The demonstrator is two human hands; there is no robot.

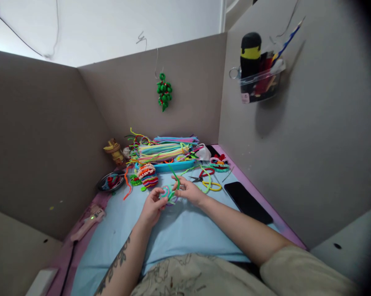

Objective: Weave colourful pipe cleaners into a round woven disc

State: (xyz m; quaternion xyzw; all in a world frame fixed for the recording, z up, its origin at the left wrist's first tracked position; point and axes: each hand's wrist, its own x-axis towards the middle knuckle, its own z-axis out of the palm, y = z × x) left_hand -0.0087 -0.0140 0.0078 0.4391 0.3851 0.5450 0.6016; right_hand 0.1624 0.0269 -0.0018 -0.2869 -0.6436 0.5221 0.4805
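We've got both hands together over the blue mat [179, 230]: left hand [152, 207] and right hand [190, 190] pinching a pipe-cleaner loop [169, 193] between them. It looks light, fuzzy and bendable, so we'd grip at the twisted ends.

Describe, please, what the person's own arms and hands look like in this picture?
Both hands, left hand and right hand, are bare, without gloves. The left forearm bears a dark leafy tattoo. The right arm shows a short beige sleeve.
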